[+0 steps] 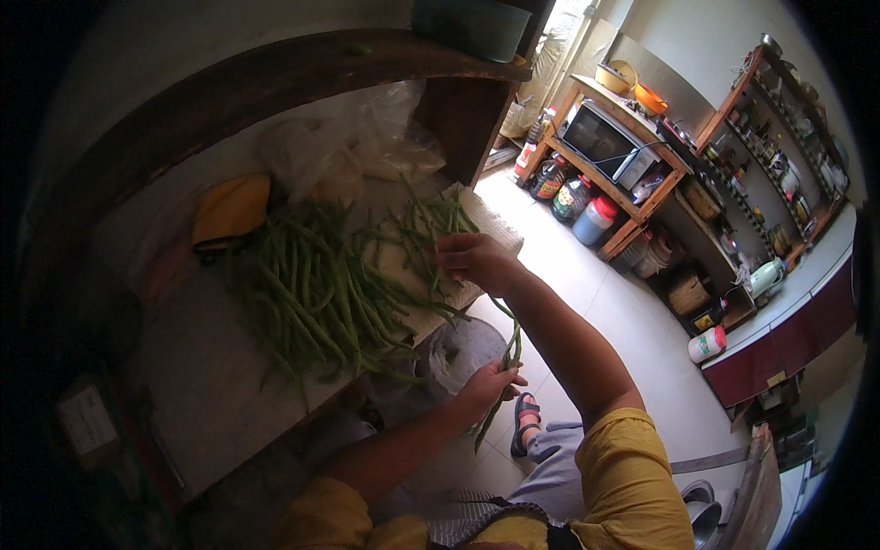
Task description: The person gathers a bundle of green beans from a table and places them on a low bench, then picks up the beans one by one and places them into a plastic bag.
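My left hand (489, 386) holds a few long green beans (512, 347), which stick out above and below its fingers. Under the beans and beside this hand stands a pale bucket (464, 347) with a liner. My right hand (478, 261) reaches over the smaller heap of green beans (412, 234) at the table's right end, fingers bent together; whether a bean is between them cannot be made out. A large pile of long green beans (309, 282) covers the middle of the table (206, 426), left of both hands. Pale textured cloth or paper (505, 230) lies under the smaller heap.
Behind the pile are a yellow cloth item (234, 210) and clear plastic bags (385, 137). A dark wooden shelf (275, 89) spans the table's back. Across the tiled floor (584, 309), a wooden rack holds a microwave oven (605, 141), with several large bottles (572, 198) below.
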Demonstrator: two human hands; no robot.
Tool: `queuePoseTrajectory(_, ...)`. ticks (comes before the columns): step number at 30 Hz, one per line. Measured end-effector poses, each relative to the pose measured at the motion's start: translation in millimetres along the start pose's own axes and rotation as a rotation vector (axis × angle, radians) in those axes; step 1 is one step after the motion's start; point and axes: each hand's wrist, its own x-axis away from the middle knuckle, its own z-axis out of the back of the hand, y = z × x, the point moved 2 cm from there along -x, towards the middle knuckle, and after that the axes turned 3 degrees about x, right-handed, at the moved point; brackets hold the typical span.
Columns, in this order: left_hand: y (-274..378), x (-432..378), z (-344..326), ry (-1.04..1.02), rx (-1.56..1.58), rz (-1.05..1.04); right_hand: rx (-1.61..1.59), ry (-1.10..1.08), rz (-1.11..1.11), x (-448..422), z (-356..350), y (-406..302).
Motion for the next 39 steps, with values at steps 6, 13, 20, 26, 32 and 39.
queuePoseTrajectory(6,-0.9,-0.7,1.1,0.013,0.007,-0.002,0.039,-0.005,0.031,-0.7,0.7,2.0)
queuePoseTrajectory(13,5.4,1.0,2.3,0.067,0.064,0.018,0.064,0.044,0.125,22.2,7.1,-20.5)
queuePoseTrajectory(20,14.5,7.5,4.5,0.057,0.318,-0.021,0.124,0.166,-0.039,137.0,40.6,6.4)
queuePoseTrajectory(26,19.6,18.9,-22.3,-0.007,0.306,0.007,0.328,-0.029,-0.433,215.3,29.6,95.6)
queuePoseTrajectory(32,-14.3,0.6,-5.8,0.135,0.219,0.006,0.685,0.16,0.032,176.7,29.9,26.2)
queuePoseTrajectory(39,-17.5,-2.7,-3.9,0.08,0.058,0.077,1.1,0.239,0.463,40.1,-58.5,-12.3)
